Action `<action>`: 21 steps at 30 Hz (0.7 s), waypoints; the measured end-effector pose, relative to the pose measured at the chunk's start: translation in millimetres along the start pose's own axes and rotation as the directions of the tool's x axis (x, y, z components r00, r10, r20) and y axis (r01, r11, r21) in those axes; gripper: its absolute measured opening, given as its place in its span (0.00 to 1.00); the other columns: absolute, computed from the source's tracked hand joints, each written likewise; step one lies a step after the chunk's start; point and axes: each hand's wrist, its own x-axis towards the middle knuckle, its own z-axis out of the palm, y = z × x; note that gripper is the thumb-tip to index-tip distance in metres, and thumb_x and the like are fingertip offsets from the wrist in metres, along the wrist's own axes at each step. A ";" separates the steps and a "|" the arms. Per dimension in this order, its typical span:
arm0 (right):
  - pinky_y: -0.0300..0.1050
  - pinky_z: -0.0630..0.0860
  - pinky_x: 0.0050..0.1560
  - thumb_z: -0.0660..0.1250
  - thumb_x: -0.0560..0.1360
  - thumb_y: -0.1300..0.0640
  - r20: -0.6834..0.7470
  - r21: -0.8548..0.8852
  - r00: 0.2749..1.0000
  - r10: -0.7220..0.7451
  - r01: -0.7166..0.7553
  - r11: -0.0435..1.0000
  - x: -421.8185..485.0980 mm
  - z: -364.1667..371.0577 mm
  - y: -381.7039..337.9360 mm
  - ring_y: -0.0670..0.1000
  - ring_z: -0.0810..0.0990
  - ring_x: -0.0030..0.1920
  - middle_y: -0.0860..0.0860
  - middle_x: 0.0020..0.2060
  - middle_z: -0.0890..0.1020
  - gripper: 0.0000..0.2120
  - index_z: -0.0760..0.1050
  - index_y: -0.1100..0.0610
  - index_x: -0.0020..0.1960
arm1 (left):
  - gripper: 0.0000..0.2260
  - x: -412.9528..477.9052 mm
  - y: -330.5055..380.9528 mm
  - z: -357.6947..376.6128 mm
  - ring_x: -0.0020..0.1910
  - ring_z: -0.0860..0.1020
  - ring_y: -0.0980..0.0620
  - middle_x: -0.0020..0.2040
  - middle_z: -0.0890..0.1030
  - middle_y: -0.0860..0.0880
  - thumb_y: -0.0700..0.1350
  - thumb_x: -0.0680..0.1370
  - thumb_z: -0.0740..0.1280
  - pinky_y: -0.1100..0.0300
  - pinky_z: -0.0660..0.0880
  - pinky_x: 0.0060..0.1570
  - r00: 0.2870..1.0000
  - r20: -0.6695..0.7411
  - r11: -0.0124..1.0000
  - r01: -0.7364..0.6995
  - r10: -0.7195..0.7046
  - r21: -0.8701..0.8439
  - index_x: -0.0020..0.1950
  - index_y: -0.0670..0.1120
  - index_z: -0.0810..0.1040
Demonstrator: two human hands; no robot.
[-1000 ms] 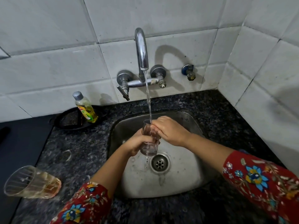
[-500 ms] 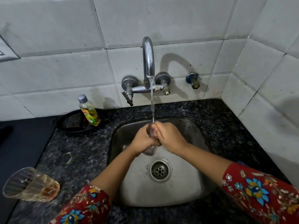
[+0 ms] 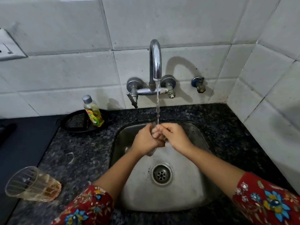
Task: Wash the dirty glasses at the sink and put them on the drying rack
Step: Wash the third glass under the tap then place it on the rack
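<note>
Over the steel sink [image 3: 186, 197], a clear glass [image 3: 151, 152] is held under the water running from the tap [image 3: 155, 62]. My left hand [image 3: 144, 140] grips the glass around its body, and only its base shows below my palm. My right hand [image 3: 175, 137] is at the glass's rim, fingers curled into or over its mouth. A second glass [image 3: 30, 184] with brownish residue stands on the dark counter at the lower left, away from both hands.
A yellow dish-soap bottle [image 3: 93, 112] leans on a black tray [image 3: 73, 123] left of the sink. The speckled granite counter [image 3: 78, 153] surrounds the sink. White tiled walls rise behind and to the right. No drying rack is in view.
Both hands have lifted the glass higher toward the tap and closed around it, hiding most of it. The camera has tilted upward a little.
</note>
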 end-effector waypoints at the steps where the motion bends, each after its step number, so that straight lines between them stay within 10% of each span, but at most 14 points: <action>1: 0.47 0.78 0.45 0.63 0.78 0.61 0.014 0.076 0.999 0.047 -0.048 0.996 1.9 -1.7 -1.8 0.49 0.80 0.37 0.55 0.37 0.84 0.10 0.82 0.62 0.48 | 0.21 -0.5 0.1 -0.1 0.40 0.81 0.54 0.41 0.81 0.54 0.45 0.58 0.76 0.61 0.75 0.33 0.999 -0.044 0.998 0.009 -0.006 0.060 0.47 0.51 0.74; 8: 0.32 0.76 0.46 0.68 0.72 0.69 0.063 0.092 0.991 -0.118 0.112 0.989 -5.0 -26.3 -1.0 0.38 0.83 0.41 0.52 0.42 0.84 0.10 0.80 0.64 0.53 | 0.18 8.3 -4.1 -7.5 0.41 0.80 0.54 0.40 0.82 0.51 0.41 0.56 0.76 0.53 0.77 0.47 0.973 0.201 0.960 -0.059 0.116 -0.272 0.44 0.48 0.80; 15: 0.37 0.78 0.46 0.67 0.74 0.65 0.014 0.241 0.999 0.031 -0.033 0.970 0.1 -15.5 -3.2 0.45 0.83 0.38 0.48 0.33 0.85 0.06 0.83 0.59 0.44 | 0.19 -5.6 19.8 1.7 0.42 0.79 0.47 0.45 0.81 0.51 0.52 0.64 0.71 0.54 0.75 0.42 0.981 -0.151 0.887 -0.038 0.120 0.461 0.51 0.52 0.70; 18: 0.36 0.78 0.47 0.67 0.74 0.66 0.010 0.195 0.995 -0.102 0.099 0.976 -4.0 -21.8 -5.0 0.45 0.84 0.40 0.46 0.34 0.85 0.06 0.83 0.63 0.47 | 0.20 5.3 12.4 -17.0 0.43 0.81 0.54 0.44 0.82 0.53 0.44 0.61 0.76 0.52 0.79 0.46 0.967 0.221 0.991 -0.110 0.125 -0.082 0.51 0.51 0.76; 21: 0.28 0.74 0.47 0.66 0.74 0.68 0.053 0.154 0.985 -0.162 0.153 0.976 -8.9 -23.3 -8.4 0.41 0.83 0.40 0.42 0.33 0.85 0.08 0.81 0.63 0.50 | 0.17 7.9 1.7 -27.2 0.45 0.81 0.53 0.44 0.82 0.51 0.32 0.66 0.72 0.58 0.77 0.47 0.854 0.486 0.880 0.075 0.186 -0.469 0.52 0.47 0.80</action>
